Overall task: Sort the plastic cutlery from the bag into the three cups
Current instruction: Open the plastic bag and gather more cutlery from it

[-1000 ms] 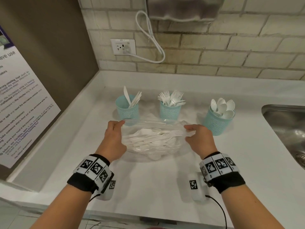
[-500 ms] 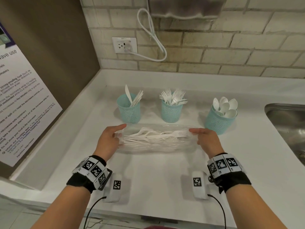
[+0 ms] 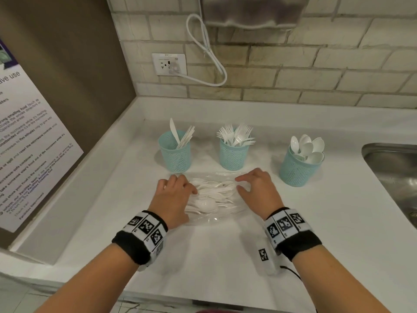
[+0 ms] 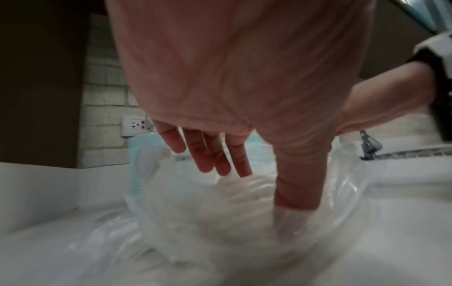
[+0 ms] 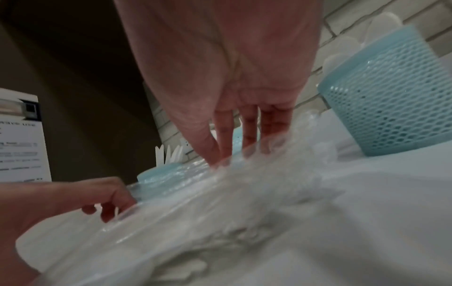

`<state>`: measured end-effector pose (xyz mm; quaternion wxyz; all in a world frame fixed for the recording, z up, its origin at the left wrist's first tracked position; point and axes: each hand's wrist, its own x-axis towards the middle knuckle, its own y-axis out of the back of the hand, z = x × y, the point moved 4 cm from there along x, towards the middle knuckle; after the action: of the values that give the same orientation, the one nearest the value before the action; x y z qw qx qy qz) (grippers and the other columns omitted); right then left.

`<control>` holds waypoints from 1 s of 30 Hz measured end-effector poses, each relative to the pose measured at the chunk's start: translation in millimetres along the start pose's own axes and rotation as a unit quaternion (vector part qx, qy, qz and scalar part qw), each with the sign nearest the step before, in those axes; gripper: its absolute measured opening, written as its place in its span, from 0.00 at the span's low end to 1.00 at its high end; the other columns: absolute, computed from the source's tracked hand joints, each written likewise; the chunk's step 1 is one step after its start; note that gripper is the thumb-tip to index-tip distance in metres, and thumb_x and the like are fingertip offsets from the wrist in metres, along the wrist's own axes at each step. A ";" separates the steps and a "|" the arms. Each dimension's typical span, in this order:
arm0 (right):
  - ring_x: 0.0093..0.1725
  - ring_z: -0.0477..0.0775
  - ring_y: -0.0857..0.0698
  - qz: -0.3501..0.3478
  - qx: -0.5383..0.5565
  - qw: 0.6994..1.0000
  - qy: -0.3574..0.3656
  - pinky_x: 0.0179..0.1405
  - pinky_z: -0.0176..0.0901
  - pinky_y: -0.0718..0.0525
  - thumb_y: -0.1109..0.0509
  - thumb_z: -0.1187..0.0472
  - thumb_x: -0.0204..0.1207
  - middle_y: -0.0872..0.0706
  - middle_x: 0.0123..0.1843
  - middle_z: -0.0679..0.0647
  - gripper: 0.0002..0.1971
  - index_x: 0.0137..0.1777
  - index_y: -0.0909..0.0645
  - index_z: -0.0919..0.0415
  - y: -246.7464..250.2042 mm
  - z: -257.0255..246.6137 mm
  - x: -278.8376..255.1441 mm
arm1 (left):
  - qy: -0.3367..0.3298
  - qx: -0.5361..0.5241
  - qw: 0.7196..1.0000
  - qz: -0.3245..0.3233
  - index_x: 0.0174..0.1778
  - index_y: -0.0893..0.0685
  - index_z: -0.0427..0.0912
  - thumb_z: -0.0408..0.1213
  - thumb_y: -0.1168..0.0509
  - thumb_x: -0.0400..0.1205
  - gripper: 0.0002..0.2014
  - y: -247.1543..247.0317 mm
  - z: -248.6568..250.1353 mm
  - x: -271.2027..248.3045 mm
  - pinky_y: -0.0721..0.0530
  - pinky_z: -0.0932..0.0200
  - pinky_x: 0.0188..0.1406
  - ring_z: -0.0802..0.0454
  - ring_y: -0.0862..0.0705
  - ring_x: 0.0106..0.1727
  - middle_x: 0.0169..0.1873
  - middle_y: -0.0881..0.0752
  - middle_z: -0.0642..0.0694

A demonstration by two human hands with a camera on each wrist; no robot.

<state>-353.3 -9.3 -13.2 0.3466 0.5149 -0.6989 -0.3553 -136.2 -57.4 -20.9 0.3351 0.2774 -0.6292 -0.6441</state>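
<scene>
A clear plastic bag point(image 3: 216, 214) of white cutlery point(image 3: 212, 195) lies flat on the white counter, just in front of three teal mesh cups. The left cup point(image 3: 174, 154) holds knives, the middle cup point(image 3: 232, 155) forks, the right cup point(image 3: 297, 168) spoons. My left hand point(image 3: 180, 184) rests on the bag's left end. In the left wrist view its fingers point(image 4: 215, 154) are straight and the thumb presses into the bag point(image 4: 195, 232). My right hand point(image 3: 241, 182) rests on the right end, its straight fingers point(image 5: 247, 133) touching the bag point(image 5: 220, 222).
A steel sink point(image 3: 394, 177) is sunk into the counter at the right. A side panel with a poster point(image 3: 27, 143) closes off the left. On the brick back wall are an outlet point(image 3: 169, 64) with a white cord and a dispenser point(image 3: 252, 10).
Both hands held the bag stretched by its two ends. They have since moved inward, and now rest on top of the bag, which lies flat on the counter.
</scene>
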 end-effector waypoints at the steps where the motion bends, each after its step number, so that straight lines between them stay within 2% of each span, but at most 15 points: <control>1: 0.63 0.58 0.27 -0.028 -0.019 0.999 -0.007 0.64 0.43 0.28 0.32 0.57 0.77 0.21 0.63 0.54 0.14 0.61 0.16 0.50 -5.5 -0.6 1.4 | -0.008 -0.002 1.000 -0.014 0.63 0.23 0.52 0.49 0.26 0.63 0.31 -3.7 2.9 3.6 0.38 0.52 0.59 0.47 0.27 0.62 0.58 0.25 0.50; 3: 0.63 0.60 0.28 -0.060 -0.035 0.998 -0.013 0.65 0.48 0.27 0.33 0.54 0.78 0.21 0.64 0.53 0.13 0.61 0.16 0.45 -14.1 -4.0 2.6 | -0.023 0.005 1.000 -0.019 0.61 0.22 0.50 0.52 0.25 0.62 0.31 -6.3 6.8 8.9 0.31 0.49 0.57 0.45 0.23 0.60 0.56 0.22 0.49; 6: 0.62 0.61 0.26 -0.075 -0.047 0.996 0.002 0.61 0.54 0.24 0.33 0.52 0.77 0.20 0.59 0.53 0.11 0.57 0.15 0.41 -23.7 -14.4 3.5 | -0.020 -0.002 1.000 -0.010 0.61 0.21 0.48 0.56 0.26 0.62 0.32 -8.8 8.4 14.8 0.27 0.50 0.52 0.44 0.23 0.57 0.55 0.22 0.48; 10: 0.61 0.61 0.26 -0.064 -0.128 0.988 0.056 0.57 0.52 0.26 0.36 0.46 0.79 0.19 0.56 0.53 0.14 0.63 0.19 0.36 -30.2 -25.7 2.4 | -0.030 -0.009 0.999 0.012 0.56 0.20 0.48 0.68 0.42 0.61 0.34 -7.5 12.9 16.6 0.25 0.52 0.43 0.45 0.22 0.51 0.50 0.22 0.47; 12: 0.60 0.62 0.25 -0.015 -0.116 0.991 0.067 0.54 0.53 0.27 0.34 0.48 0.78 0.19 0.56 0.55 0.13 0.61 0.16 0.40 -25.1 -27.2 3.1 | -0.020 -0.019 1.000 0.011 0.57 0.21 0.47 0.68 0.42 0.62 0.35 -9.4 11.9 17.3 0.25 0.51 0.45 0.45 0.21 0.52 0.52 0.22 0.46; 15: 0.56 0.63 0.18 0.066 -0.085 0.991 0.082 0.49 0.51 0.25 0.32 0.54 0.78 0.13 0.54 0.55 0.11 0.57 0.13 0.47 -7.3 -25.5 5.1 | 0.004 -0.050 0.999 0.005 0.62 0.25 0.48 0.64 0.33 0.63 0.34 -10.8 3.4 16.2 0.26 0.52 0.52 0.47 0.23 0.57 0.56 0.22 0.50; 18: 0.50 0.60 0.16 0.035 -0.092 0.990 0.105 0.45 0.48 0.26 0.37 0.54 0.82 0.11 0.46 0.54 0.14 0.64 0.18 0.44 0.2 -24.9 6.0 | 0.019 -0.078 0.997 -0.006 0.65 0.28 0.50 0.59 0.26 0.63 0.36 -10.2 -3.7 14.3 0.28 0.54 0.57 0.50 0.25 0.62 0.60 0.24 0.52; 22: 0.46 0.63 0.18 0.001 -0.120 0.984 0.133 0.41 0.49 0.27 0.31 0.55 0.78 0.14 0.40 0.56 0.13 0.60 0.15 0.41 -7.4 -34.0 1.5 | 0.025 -0.067 0.997 -0.025 0.68 0.30 0.51 0.57 0.27 0.66 0.36 -10.0 -5.3 16.3 0.30 0.55 0.63 0.51 0.27 0.65 0.62 0.25 0.53; 24: 0.51 0.64 0.21 -0.047 -0.126 0.979 0.154 0.45 0.50 0.27 0.35 0.56 0.80 0.16 0.48 0.59 0.16 0.66 0.19 0.43 -22.3 -43.5 0.3 | 0.013 -0.038 0.999 -0.037 0.70 0.30 0.51 0.58 0.29 0.67 0.36 -12.1 -0.8 18.1 0.31 0.55 0.63 0.51 0.28 0.66 0.63 0.26 0.53; 26: 0.58 0.61 0.26 -0.096 -0.102 0.976 0.167 0.56 0.51 0.27 0.39 0.55 0.82 0.22 0.57 0.59 0.21 0.75 0.28 0.47 -36.9 -52.8 -4.1 | -0.003 -0.005 0.999 -0.040 0.70 0.30 0.49 0.59 0.31 0.69 0.36 -13.6 4.8 20.6 0.31 0.54 0.61 0.50 0.28 0.65 0.64 0.27 0.51; 28: 0.63 0.57 0.31 -0.108 -0.064 0.980 0.157 0.65 0.47 0.30 0.37 0.53 0.79 0.28 0.64 0.56 0.27 0.79 0.35 0.48 -41.5 -57.4 -10.5 | -0.016 0.010 0.999 -0.042 0.69 0.29 0.46 0.61 0.33 0.69 0.35 -15.4 9.8 23.5 0.29 0.53 0.59 0.48 0.27 0.63 0.63 0.26 0.49; 30: 0.66 0.55 0.33 -0.089 -0.044 0.987 0.127 0.69 0.47 0.32 0.35 0.51 0.75 0.30 0.68 0.53 0.29 0.77 0.35 0.48 -36.8 -52.5 -13.8 | -0.014 0.006 0.999 -0.042 0.67 0.29 0.47 0.64 0.34 0.69 0.35 -17.5 12.7 25.9 0.29 0.51 0.57 0.48 0.27 0.62 0.61 0.26 0.49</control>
<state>-288.1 -11.3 -19.7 0.4218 0.6004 -0.5841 -0.3470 -163.6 -70.0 -35.9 0.2973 0.2964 -0.6253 -0.6578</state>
